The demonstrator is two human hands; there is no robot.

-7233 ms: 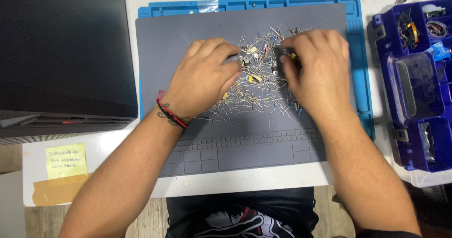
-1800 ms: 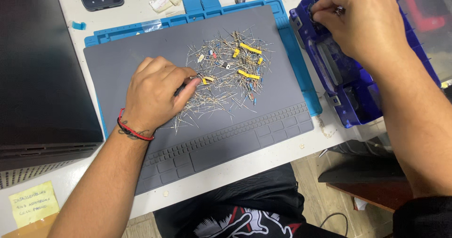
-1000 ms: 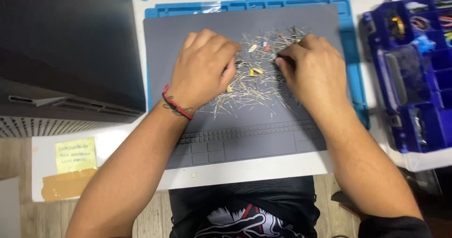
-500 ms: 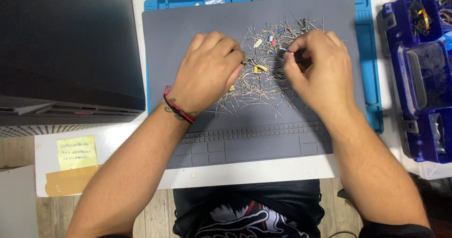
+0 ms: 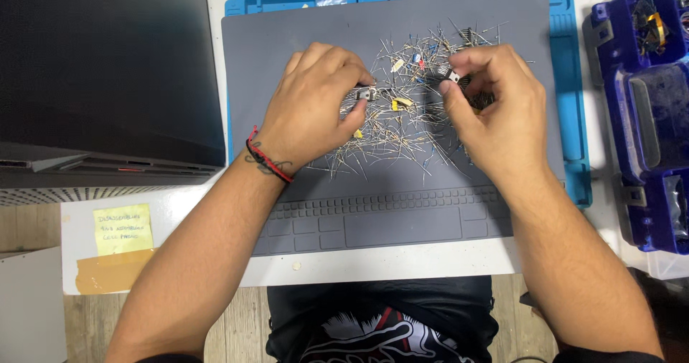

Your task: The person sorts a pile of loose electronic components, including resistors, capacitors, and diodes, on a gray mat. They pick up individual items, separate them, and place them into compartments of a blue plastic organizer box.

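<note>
**2 hands sorting a pile of small parts on a grey mat**

The left hand (image 5: pixel 312 105) rests palm down on the left edge of the pile (image 5: pixel 402 123), a loose heap of thin wire-legged parts spread over the upper middle of the grey mat (image 5: pixel 287 40). Its grip is pressed together: thumb and forefinger pinch 1 small black part (image 5: pixel 364 94) with a metal tab, held just above the pile. A red and black band (image 5: pixel 267 158) circles the left wrist.

The right hand (image 5: pixel 499 115) sits on the right edge of the pile, fingers curled. Its grip is also closed, pinching a second black part (image 5: pixel 452 76) between thumb and fingertips, just above the heap. The 2 pinched parts are near each other, with a few yellow parts (image 5: pixel 400 103) lying in the pile between them.

The mat lies on a blue tray (image 5: pixel 574 83) that shows along its top and right sides, and both rest on a white table (image 5: pixel 215 262). A dark monitor (image 5: pixel 100 69) stands at the left. A yellow note (image 5: pixel 123 229) sticks to the table below it, above a strip of brown tape (image 5: pixel 108 280). A blue parts box (image 5: pixel 646 119) sits well apart at the right.
</note>
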